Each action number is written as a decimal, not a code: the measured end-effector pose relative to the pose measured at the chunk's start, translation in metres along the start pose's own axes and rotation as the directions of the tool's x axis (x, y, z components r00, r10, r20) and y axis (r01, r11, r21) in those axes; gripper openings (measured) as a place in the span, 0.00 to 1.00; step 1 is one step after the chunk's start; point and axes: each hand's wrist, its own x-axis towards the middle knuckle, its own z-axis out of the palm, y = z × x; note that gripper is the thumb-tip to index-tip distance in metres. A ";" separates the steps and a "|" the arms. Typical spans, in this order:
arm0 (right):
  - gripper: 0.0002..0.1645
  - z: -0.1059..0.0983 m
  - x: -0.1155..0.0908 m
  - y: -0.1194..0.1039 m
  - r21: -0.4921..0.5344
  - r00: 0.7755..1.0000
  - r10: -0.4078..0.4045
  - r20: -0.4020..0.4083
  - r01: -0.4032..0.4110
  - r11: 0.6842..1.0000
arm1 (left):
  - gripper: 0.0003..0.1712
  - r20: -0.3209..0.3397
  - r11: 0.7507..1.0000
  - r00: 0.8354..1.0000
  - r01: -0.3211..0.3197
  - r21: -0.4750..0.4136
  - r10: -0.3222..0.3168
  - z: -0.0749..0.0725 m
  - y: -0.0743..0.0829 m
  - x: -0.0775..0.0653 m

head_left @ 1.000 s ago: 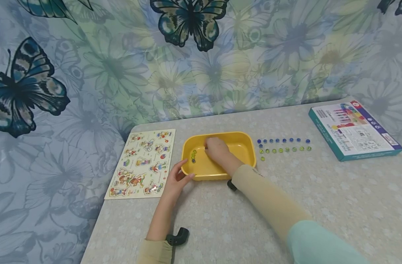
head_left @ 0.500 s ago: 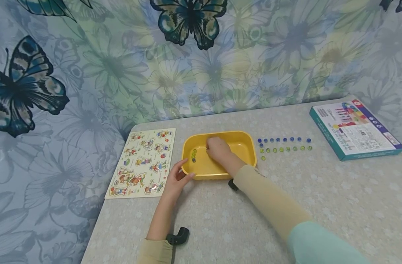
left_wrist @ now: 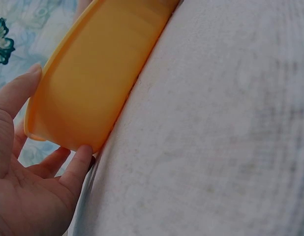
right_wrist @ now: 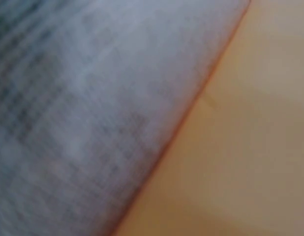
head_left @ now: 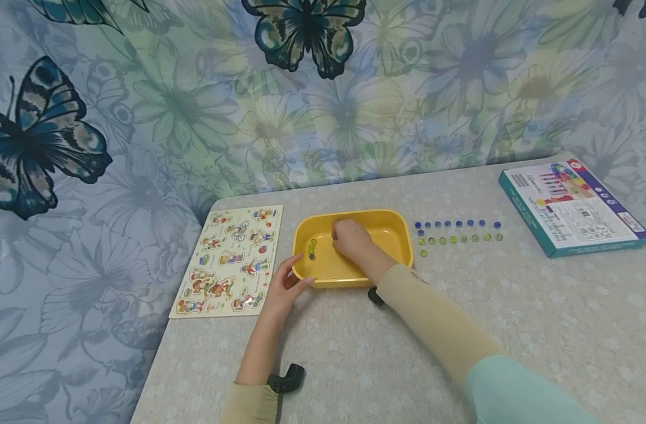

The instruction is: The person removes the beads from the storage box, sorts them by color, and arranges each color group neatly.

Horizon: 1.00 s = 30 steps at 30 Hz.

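Observation:
A shallow yellow tray [head_left: 323, 281] stands on the table. My left hand [head_left: 281, 290] grips its near left corner, thumb and fingers spread about the wall; the left wrist view shows this hand [left_wrist: 39, 182] touching the tray's side [left_wrist: 98, 73]. My right hand [head_left: 351, 240] reaches into the tray with bent fingers, their tips low near its middle. Whatever may be between those fingertips is hidden. A short column of small glass beads [head_left: 312, 248], yellow-green with a dark one at the near end, lies in the tray's left part. Only the tray's blurred wall [right_wrist: 250, 137] and tablecloth appear in the right wrist view.
Right of the tray lie rows of small blue beads [head_left: 459, 224] and green beads [head_left: 453, 239]. A picture puzzle board [head_left: 227, 259] is at the left. Farther right lies a flat teal-edged box [head_left: 574, 206]. A patterned butterfly curtain [head_left: 354, 118] hangs behind the table.
The view has shifted very slightly. Both hands, the tray and the beads keep practically the same places; no grip has visibly changed.

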 end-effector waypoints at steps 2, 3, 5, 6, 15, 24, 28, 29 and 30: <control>0.05 -0.001 0.000 0.000 0.003 1.000 0.000 0.001 0.000 1.000 | 0.37 0.001 1.000 1.000 0.005 0.010 -0.005 0.001 0.004 -0.002; 0.05 -0.001 0.000 0.000 0.001 1.000 -0.001 0.000 0.001 1.000 | 0.38 0.001 1.000 1.000 0.002 0.014 -0.002 0.001 0.004 -0.001; 0.05 -0.002 0.000 0.000 0.003 1.000 -0.004 0.000 0.004 1.000 | 0.38 -0.002 1.000 1.000 -0.005 0.019 0.005 0.001 0.003 0.000; 0.06 -0.002 0.000 0.000 0.006 1.000 -0.006 -0.001 0.006 1.000 | 0.38 -0.003 1.000 1.000 -0.009 0.017 0.009 0.000 0.002 0.001; 0.07 -0.001 0.002 0.002 0.031 0.999 -0.043 -0.024 0.044 0.999 | 0.37 -0.040 0.999 0.999 -0.028 0.020 0.029 -0.004 -0.021 0.011; 0.08 -0.007 -0.008 0.001 0.192 0.993 -0.080 -0.085 0.095 0.977 | 0.34 -0.064 0.999 0.998 -0.011 0.049 0.015 -0.003 -0.022 0.010; 0.07 -0.023 -0.024 0.004 0.304 0.992 -0.080 -0.098 0.107 0.947 | 0.34 -0.068 0.999 0.998 -0.013 0.048 0.016 -0.003 -0.022 0.009; 0.08 -0.028 -0.029 0.006 0.330 0.992 -0.074 -0.101 0.104 0.938 | 0.34 -0.069 0.999 0.998 -0.008 0.047 0.011 -0.003 -0.022 0.010; 0.08 -0.034 -0.034 0.009 0.358 0.992 -0.071 -0.107 0.105 0.928 | 0.34 -0.069 0.999 0.998 -0.006 0.050 0.010 -0.003 -0.022 0.010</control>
